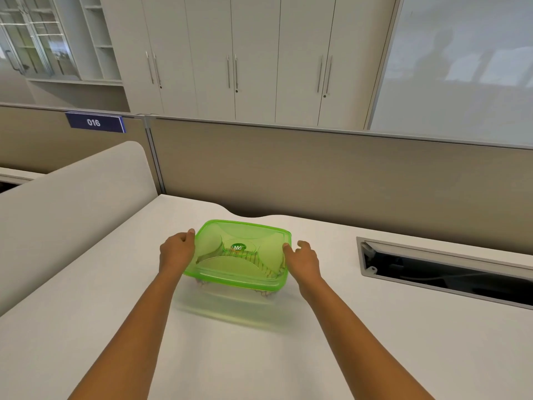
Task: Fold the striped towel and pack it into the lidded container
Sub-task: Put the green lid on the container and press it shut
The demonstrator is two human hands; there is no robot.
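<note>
White desk surface (pixel 375 327) carries the green lidded container (pixel 239 252) near centre, the striped towel (pixel 269 269) visible inside through its translucent lid. We note our left hand (pixel 176 249) and right hand (pixel 302 259) part-curled against its short sides, thumbs on the lid rim, grasping nothing else. We judge it light, rigid and somewhat slippery, best held at the rim; the open cable tray (pixel 450 272) lies well right, obstructing nothing.

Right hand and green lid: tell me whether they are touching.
Touching. The head view shows the right hand at the right edge of the green lid, with a fingertip pressed on the rim and no gap visible there.
</note>
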